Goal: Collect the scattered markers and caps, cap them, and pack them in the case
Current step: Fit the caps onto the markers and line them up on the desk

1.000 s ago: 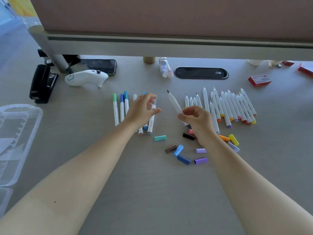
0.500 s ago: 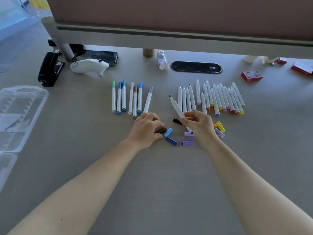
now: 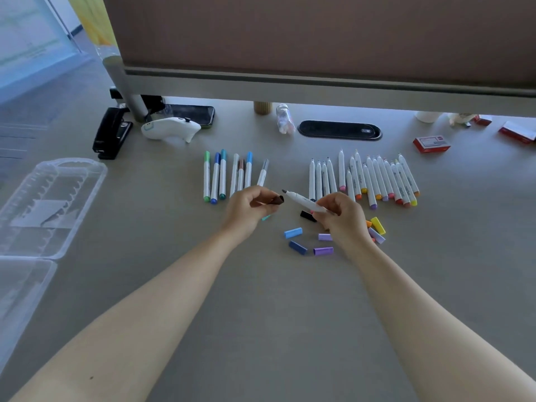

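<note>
- A brown cap (image 3: 278, 200) is pinched in the fingers of the left hand (image 3: 251, 208), its open end turned toward the marker, evidently so that it can be pushed on.
- An uncapped marker (image 3: 304, 201) is gripped by its barrel in the curled fingers of the right hand (image 3: 340, 217); the dark tip is aimed left at the cap and stands just short of it, not yet seated.
- Both hands are raised above the table (image 3: 275, 329), judged so that the two parts can be aligned freely.
- Capped markers (image 3: 222, 175) are laid in a row on the left; uncapped markers (image 3: 374, 178) are ranked on the right, apparently sorted to await capping.
- Loose caps (image 3: 293, 232) are scattered below the right hand.
- The clear case (image 3: 58, 198) is lying open at the far left, well apart; no markers can be made out in it.
- Compared with half a second earlier: the left hand, then lowered onto the brown cap among the loose caps, has been lifted with it; the marker has been tilted from steep to nearly level.
</note>
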Available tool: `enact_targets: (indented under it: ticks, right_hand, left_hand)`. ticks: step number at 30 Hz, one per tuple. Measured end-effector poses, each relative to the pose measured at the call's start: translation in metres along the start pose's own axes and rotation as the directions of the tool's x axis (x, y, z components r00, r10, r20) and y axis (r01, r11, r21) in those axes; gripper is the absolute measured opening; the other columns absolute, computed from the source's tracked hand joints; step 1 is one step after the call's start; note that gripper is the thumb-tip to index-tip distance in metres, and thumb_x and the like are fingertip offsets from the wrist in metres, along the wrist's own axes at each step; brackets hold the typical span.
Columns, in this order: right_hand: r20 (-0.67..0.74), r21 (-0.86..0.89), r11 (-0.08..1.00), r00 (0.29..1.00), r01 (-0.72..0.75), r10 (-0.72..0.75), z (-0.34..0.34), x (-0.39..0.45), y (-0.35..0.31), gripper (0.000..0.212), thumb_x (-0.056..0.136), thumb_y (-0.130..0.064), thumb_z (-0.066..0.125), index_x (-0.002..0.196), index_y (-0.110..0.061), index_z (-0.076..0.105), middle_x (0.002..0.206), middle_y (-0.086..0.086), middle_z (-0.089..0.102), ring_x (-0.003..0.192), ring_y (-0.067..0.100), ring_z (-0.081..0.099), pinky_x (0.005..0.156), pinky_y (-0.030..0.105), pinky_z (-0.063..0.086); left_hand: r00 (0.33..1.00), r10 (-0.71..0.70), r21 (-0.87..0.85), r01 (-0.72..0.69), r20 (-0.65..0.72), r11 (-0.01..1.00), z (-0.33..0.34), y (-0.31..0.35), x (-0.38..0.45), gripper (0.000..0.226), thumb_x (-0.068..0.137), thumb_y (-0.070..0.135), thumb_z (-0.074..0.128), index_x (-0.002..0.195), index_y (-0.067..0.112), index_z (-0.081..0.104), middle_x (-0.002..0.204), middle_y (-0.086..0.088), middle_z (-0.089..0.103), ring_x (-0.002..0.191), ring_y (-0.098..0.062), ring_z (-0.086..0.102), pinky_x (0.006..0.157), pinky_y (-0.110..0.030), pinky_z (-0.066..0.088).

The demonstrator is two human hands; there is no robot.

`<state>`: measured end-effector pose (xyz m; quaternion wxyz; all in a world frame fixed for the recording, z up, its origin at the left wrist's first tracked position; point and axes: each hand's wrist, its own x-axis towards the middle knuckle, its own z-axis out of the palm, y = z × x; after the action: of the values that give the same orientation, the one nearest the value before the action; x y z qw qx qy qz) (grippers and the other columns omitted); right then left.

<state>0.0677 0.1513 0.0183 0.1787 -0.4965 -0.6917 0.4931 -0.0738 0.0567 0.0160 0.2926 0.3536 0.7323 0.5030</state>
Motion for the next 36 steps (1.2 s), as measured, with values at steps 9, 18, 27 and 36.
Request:
enact_targets:
  ticks: [9,18,27,36]
  right_hand:
    - [0.029,-0.178,0.98,0.996,0.082,-0.078,-0.003,0.004,-0.017,0.014,0.089,-0.004,0.053,0.09,-0.018,0.054,0.088,0.005,0.063,0.059,0.012,0.047,0.047,0.02,0.036]
    - [0.14,-0.193,0.968,0.981,0.16,-0.134,-0.002,0.004,-0.025,0.02,0.087,-0.011,0.059,0.106,-0.011,0.065,0.076,-0.005,0.056,0.061,0.005,0.045,0.056,0.016,0.036]
    - [0.099,-0.078,0.99,0.989,0.118,-0.11,0.0,0.002,-0.044,0.016,0.088,-0.01,0.057,0.101,-0.008,0.065,0.065,-0.007,0.051,0.056,0.006,0.044,0.044,0.006,0.035]
    - [0.04,-0.06,0.992,0.993,0.11,-0.108,0.005,0.008,-0.05,0.018,0.089,-0.012,0.055,0.103,-0.007,0.065,0.065,-0.01,0.049,0.056,0.004,0.042,0.043,0.004,0.034]
  left_hand:
    - [1.0,-0.012,-0.023,0.012,-0.014,1.0,-0.012,0.012,0.005,0.016,0.08,-0.002,0.063,0.089,0.011,0.062,0.076,0.013,0.058,0.073,0.002,0.054,0.071,-0.008,0.044]
    - [0.997,-0.021,0.038,0.019,0.07,0.999,-0.02,0.011,0.016,0.024,0.08,-0.004,0.062,0.101,0.007,0.066,0.086,0.003,0.062,0.076,-0.001,0.055,0.066,-0.004,0.043]
    - [0.994,-0.093,-0.111,0.098,0.053,0.989,-0.032,0.026,0.028,0.026,0.077,-0.007,0.064,0.07,0.017,0.057,0.07,0.002,0.058,0.064,-0.004,0.057,0.062,-0.009,0.046]
    - [0.992,-0.115,-0.254,0.124,0.053,0.959,-0.027,0.034,0.044,0.027,0.081,-0.011,0.057,0.071,0.014,0.055,0.071,-0.002,0.055,0.069,-0.01,0.055,0.063,-0.009,0.05]
